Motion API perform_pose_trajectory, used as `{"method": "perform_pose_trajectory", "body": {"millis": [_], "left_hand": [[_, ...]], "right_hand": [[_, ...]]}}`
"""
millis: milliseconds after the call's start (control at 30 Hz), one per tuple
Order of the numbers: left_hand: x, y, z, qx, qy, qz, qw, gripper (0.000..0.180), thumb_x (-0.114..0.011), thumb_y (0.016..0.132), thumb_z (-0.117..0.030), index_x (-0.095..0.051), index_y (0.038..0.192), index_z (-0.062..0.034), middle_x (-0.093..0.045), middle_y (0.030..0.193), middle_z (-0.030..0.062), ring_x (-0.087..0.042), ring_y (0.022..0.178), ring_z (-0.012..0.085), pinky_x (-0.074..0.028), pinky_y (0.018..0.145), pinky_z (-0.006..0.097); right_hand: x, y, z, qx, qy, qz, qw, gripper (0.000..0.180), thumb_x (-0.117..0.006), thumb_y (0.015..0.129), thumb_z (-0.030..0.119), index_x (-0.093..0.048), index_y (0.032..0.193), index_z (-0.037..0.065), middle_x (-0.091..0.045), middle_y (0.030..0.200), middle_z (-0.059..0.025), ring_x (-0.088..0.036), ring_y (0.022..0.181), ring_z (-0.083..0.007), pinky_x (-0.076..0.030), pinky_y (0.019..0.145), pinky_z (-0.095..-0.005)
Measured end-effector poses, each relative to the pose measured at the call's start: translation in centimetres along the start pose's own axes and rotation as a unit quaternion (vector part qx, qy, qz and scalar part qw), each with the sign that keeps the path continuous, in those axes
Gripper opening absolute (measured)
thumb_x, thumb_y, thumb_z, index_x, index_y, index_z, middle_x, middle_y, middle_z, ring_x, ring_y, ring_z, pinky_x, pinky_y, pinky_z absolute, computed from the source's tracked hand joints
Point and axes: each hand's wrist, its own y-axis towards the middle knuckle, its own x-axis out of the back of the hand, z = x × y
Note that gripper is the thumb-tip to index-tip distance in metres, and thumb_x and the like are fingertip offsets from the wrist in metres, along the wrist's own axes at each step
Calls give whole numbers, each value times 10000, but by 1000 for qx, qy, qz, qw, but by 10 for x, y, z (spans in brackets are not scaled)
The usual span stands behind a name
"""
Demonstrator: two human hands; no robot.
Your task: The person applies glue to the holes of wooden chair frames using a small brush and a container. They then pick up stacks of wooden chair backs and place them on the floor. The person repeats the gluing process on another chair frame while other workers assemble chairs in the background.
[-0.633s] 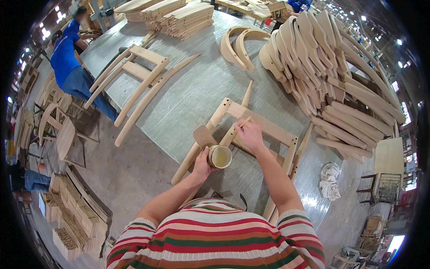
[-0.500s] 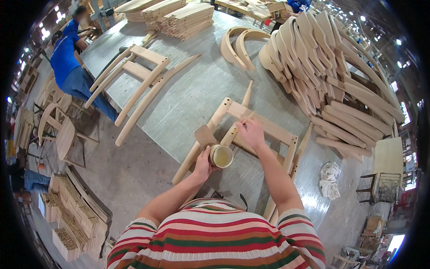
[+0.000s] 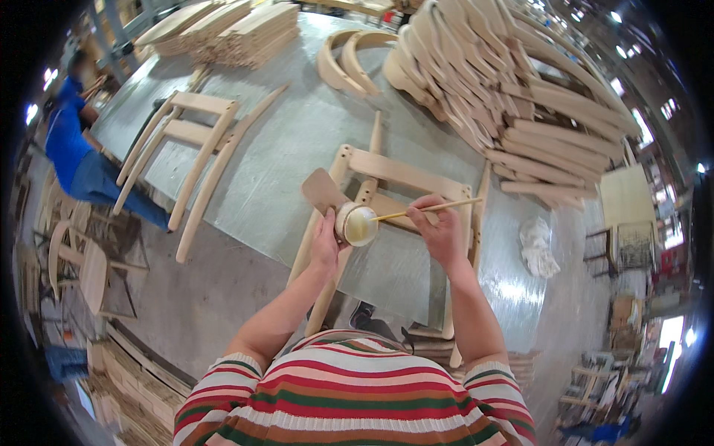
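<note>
My left hand (image 3: 326, 241) is closed around a small cup (image 3: 360, 227) of pale yellowish liquid, its mouth tilted toward me. A flat brown wooden piece (image 3: 321, 189) sticks out beside the cup above that hand; whether my fingers also grip it I cannot tell. Between the fingers of my right hand (image 3: 440, 232) is a thin wooden stick (image 3: 398, 215), lying nearly level, with its left tip at the cup's mouth. Beneath both hands a pale wooden chair frame (image 3: 413, 171) rests on the metal-topped table (image 3: 275, 160). Dark holes show at its joints.
Another chair frame (image 3: 195, 134) lies to the left. Curved wooden pieces (image 3: 338, 63) and stacked boards (image 3: 249, 33) stand at the back. A tall pile of shaped wooden parts (image 3: 461, 70) fills the back right, near a white cloth (image 3: 538, 247). A person in blue (image 3: 67, 152) stands far left.
My right hand has moved from the frame's joint to beside the cup, bringing the stick's tip to its mouth. The left hand still holds the cup. The view has shifted right.
</note>
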Motion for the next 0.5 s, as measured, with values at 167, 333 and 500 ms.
{"method": "perform_pose_trajectory", "body": {"millis": [167, 333, 500], "left_hand": [[-33, -12, 0, -58, 46, 86, 994, 342, -395, 950, -369, -496, 1123, -92, -583, 1030, 27, -588, 881, 113, -502, 717, 286], [-73, -32, 3, -71, 67, 94, 991, 324, -412, 950, -355, -495, 1129, -97, -569, 1039, 5, -557, 920, 91, -474, 759, 257], [-122, -53, 19, -96, 67, 117, 986, 314, -398, 954, -356, -502, 1111, -104, -572, 1003, -2, -550, 854, 73, -465, 699, 249]], "right_hand": [[11, -31, -17, -53, 55, -54, 996, 112, -593, 835, 107, -546, 777, 23, -598, 746, -56, -570, 669, -110, -448, 643, -259], [50, -55, -34, -75, 277, -105, 952, 100, -557, 874, 114, -525, 846, 24, -611, 764, -52, -594, 727, -111, -469, 694, -245], [80, -76, -52, -102, 313, -111, 938, 95, -569, 866, 136, -538, 836, 51, -612, 760, -53, -602, 719, -122, -456, 705, -250]]}}
